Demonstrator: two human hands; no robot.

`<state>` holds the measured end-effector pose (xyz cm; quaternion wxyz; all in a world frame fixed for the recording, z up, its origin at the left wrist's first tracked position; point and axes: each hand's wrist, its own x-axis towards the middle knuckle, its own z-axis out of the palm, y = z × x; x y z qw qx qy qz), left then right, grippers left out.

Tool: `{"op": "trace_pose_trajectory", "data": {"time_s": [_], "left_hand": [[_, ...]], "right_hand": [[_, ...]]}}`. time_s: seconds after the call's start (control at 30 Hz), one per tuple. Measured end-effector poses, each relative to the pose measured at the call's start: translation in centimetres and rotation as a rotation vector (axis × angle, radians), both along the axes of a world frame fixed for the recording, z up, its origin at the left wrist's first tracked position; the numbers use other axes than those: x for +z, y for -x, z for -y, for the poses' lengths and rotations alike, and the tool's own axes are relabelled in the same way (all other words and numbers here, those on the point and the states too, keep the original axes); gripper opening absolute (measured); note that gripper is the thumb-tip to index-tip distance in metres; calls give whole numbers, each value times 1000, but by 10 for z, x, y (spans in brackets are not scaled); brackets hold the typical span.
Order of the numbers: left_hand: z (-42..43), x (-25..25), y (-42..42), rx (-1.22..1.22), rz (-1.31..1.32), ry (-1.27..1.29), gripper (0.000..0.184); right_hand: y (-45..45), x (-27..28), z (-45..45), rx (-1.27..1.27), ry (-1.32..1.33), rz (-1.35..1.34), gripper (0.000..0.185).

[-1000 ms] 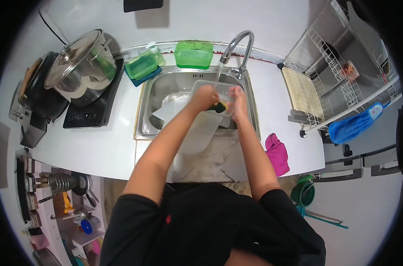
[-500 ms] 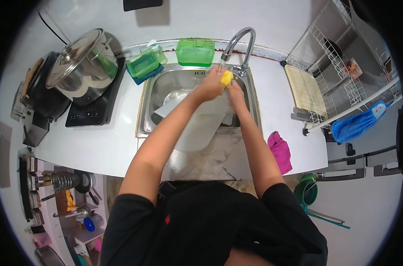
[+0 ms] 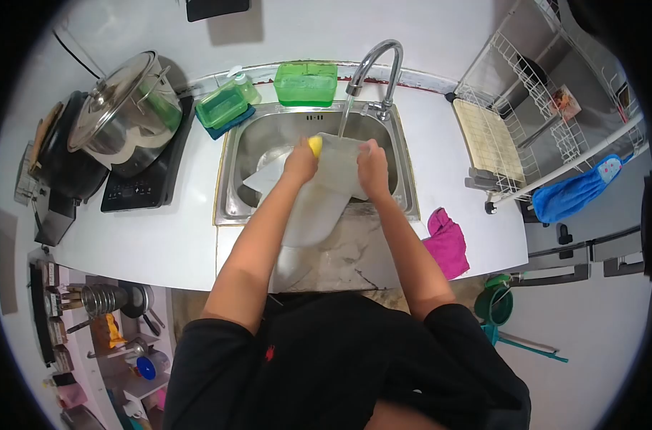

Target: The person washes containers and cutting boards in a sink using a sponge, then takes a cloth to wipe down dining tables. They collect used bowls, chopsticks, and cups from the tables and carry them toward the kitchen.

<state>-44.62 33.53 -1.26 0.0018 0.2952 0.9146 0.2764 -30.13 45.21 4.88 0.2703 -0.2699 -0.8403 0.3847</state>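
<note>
Over the steel sink (image 3: 229, 168), my left hand (image 3: 301, 166) is closed on a small yellow sponge (image 3: 316, 145). My right hand (image 3: 372, 170) is closed at the right edge of a pale, see-through plastic sheet (image 3: 336, 159), which lies between the two hands. Water runs from the curved faucet (image 3: 374, 54) onto its far edge. A larger whitish plastic piece with a rounded end (image 3: 315, 218) lies under my forearms and reaches past the sink's front rim. Other pale pieces are partly hidden in the basin.
Behind the sink stand a green container (image 3: 306, 84), a green tray (image 3: 222, 107) and a pump bottle (image 3: 247, 87). A large pot (image 3: 125, 118) is on the black cooktop (image 3: 143, 183) to the left. At right are a pink cloth (image 3: 448, 245) and a wire rack (image 3: 519, 129).
My hands have drawn apart and come nearer from under the faucet. The sponge has moved left in my left hand, and the plastic sheet now shows between them under the water.
</note>
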Motion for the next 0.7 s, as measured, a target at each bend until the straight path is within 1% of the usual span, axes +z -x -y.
{"op": "trace_pose_trajectory", "data": {"time_s": [0.1,0.2,0.3,0.4,0.5,0.6,0.7], "left_hand": [[13,2,-10,23,168,158,30],[12,20,-4,-50,40,254,29],[13,48,0,-95,-8,385,32],[17,72,-4,31,1,315,34],[20,84,7,146,30,314,36],[16,85,15,140,64,184,39],[9,94,14,-145,-90,346,39]], "right_hand": [[-4,8,10,52,-45,-16,21],[-7,-3,-1,78,-33,-49,22],[4,-33,-31,61,196,66,27],[4,-29,-25,-141,-4,117,34],[-3,6,-7,-44,-610,114,39],[20,-3,18,386,-671,-68,38],[44,0,43,396,-148,147,29]]}}
